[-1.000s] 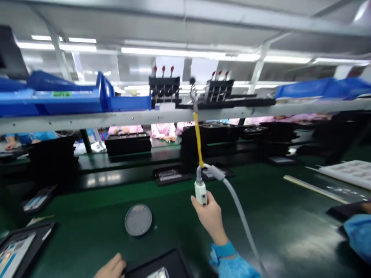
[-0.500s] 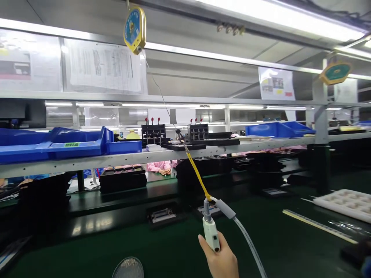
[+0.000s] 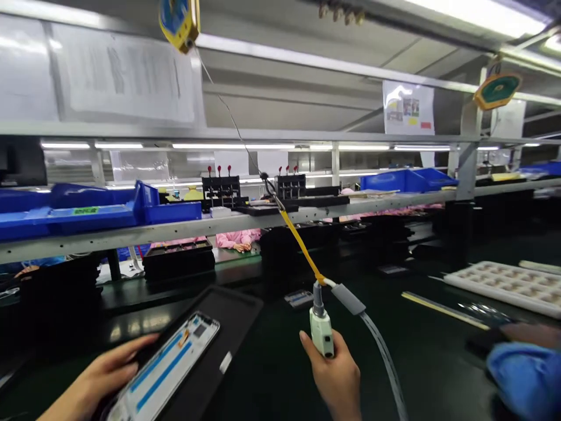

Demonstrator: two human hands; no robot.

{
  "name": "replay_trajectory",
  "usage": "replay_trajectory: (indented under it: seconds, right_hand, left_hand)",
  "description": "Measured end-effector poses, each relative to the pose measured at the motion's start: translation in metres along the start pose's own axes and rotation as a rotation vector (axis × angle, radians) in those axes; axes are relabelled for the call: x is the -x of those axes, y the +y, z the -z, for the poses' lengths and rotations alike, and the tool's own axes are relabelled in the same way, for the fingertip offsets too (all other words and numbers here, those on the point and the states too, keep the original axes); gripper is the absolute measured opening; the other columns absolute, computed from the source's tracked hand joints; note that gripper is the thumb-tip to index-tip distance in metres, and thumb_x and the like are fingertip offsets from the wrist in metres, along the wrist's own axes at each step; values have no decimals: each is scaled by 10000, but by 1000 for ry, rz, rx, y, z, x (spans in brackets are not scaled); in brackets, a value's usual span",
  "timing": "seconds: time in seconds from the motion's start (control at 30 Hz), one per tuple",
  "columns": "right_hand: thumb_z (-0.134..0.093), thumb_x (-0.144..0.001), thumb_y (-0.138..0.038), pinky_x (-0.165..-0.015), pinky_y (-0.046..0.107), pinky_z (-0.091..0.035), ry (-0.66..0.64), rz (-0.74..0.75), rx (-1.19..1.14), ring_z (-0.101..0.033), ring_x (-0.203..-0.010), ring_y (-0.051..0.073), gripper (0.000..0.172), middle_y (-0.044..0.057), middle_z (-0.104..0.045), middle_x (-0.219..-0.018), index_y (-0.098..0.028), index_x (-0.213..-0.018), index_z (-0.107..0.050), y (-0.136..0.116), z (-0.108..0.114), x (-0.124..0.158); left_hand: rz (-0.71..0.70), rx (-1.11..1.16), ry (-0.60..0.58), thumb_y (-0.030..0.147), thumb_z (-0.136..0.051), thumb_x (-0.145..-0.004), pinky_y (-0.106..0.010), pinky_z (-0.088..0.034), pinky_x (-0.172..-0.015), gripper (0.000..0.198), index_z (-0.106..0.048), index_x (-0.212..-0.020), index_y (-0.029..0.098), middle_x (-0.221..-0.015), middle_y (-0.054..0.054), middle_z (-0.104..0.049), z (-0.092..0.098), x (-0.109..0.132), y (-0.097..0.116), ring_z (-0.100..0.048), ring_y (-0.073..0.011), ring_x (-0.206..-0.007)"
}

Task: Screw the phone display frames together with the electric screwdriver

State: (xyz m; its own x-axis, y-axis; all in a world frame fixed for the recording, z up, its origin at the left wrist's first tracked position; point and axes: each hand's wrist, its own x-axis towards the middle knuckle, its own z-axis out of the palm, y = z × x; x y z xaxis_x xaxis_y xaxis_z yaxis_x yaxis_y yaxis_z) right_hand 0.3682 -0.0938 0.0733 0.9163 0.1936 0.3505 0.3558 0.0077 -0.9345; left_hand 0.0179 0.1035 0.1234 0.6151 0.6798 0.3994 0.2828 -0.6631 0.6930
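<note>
My right hand (image 3: pixel 335 374) grips a white handheld tool (image 3: pixel 321 333) upright, with a grey hose (image 3: pixel 381 351) curving down past my wrist. A yellow-sleeved cord (image 3: pixel 300 245) rises from the tool towards the overhead shelf. At lower left, my left hand (image 3: pixel 99 374) holds the edge of a black tray (image 3: pixel 219 316). A smartphone (image 3: pixel 164 365) lies screen up in that tray, its lower end cut off by the frame. My fingers reach its left edge.
A white tray with rows of recesses (image 3: pixel 504 286) and a long ruler (image 3: pixel 442 310) lie at right, where a co-worker's blue sleeve (image 3: pixel 526 380) enters. Blue bins (image 3: pixel 92 216) and black fixtures (image 3: pixel 221 190) stand on the shelf (image 3: pixel 131 237). Pink-sleeved workers (image 3: pixel 234 238) sit beyond.
The view has tilted up and steadied since the oldest frame. The black tray with the phone has come in at lower left with my left hand, covering the spot where the round mesh disc was.
</note>
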Motion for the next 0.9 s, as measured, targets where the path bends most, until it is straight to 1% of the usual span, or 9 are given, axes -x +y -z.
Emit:
replay_trajectory:
  seconds: [0.07, 0.1, 0.17, 0.23, 0.37, 0.5, 0.6, 0.77, 0.9]
  right_hand:
    - [-673, -611, -695, -570, 331, -453, 45, 11, 10, -590, -583, 224, 586, 33, -646, -630, -175, -883, -670, -3, 7, -2]
    - [-661, -627, -688, -608, 335, -463, 76, 7, 25, -605, -632, 229, 586, 45, -666, -687, -175, -909, -666, -5, 11, -3]
    - [-654, -649, -669, -671, 335, -471, 114, 6, 48, -623, -713, 232, 580, 58, -688, -779, -178, -957, -657, -6, 15, -5]
    - [-645, -663, -662, -693, 329, -469, 133, 2, 63, -628, -750, 230, 573, 58, -691, -816, -183, -977, -652, -6, 17, -6]
    - [-658, -655, -643, -699, 331, -466, 110, -5, 77, -631, -746, 230, 560, 58, -695, -806, -183, -973, -668, -2, 12, -4]
    - [-685, -630, -634, -651, 328, -461, 55, -13, 97, -609, -650, 217, 539, 41, -672, -692, -176, -913, -691, 4, 3, 1]
    - [-676, -651, -635, -624, 316, -460, 26, 6, 124, -605, -613, 206, 531, 37, -675, -670, -177, -920, -697, 8, -1, 5]
    - [-671, -675, -630, -565, 299, -442, 24, 40, 197, -600, -558, 203, 505, 31, -671, -616, -193, -927, -700, 18, -4, 9]
    - [-661, -677, -619, -557, 309, -440, 19, 48, 261, -600, -551, 220, 484, 43, -661, -590, -193, -903, -700, 23, -5, 9]
  left_hand:
    - [201, 276, -239, 626, -614, -822, -438, -558, -948, 671, -575, -1361, 229, -1281, -93, -676, -10, -35, 6, -650, -322, -1167]
    - [230, 290, -315, 603, -633, -836, -422, -570, -905, 696, -528, -1397, 204, -1225, -105, -695, -21, -54, 6, -680, -305, -1094]
    - [258, 284, -427, 521, -675, -861, -393, -575, -856, 598, -561, -1324, 161, -1121, -100, -707, -55, -88, 0, -698, -256, -976]
    - [270, 249, -532, 432, -607, -956, -420, -571, -862, 414, -577, -1261, 153, -1145, -92, -665, -95, -112, -12, -673, -214, -973]
    - [240, 124, -660, 371, -611, -965, -429, -565, -881, 343, -588, -1231, 157, -1218, -88, -618, -170, -136, -39, -640, -226, -1038]
    - [159, -36, -731, 365, -613, -964, -429, -566, -880, 341, -587, -1234, 158, -1221, -91, -618, -215, -152, -58, -640, -223, -1039]
    - [87, -205, -715, 364, -613, -964, -442, -556, -907, 335, -591, -1233, 165, -1246, -93, -609, -223, -165, -72, -630, -231, -1070]
    - [75, -546, -553, 362, -609, -966, -457, -545, -928, 349, -578, -1257, 172, -1284, -102, -589, -203, -182, -97, -616, -239, -1101]
    - [108, -719, -476, 362, -621, -959, -450, -552, -913, 362, -576, -1258, 162, -1268, -102, -595, -194, -183, -107, -624, -239, -1087]
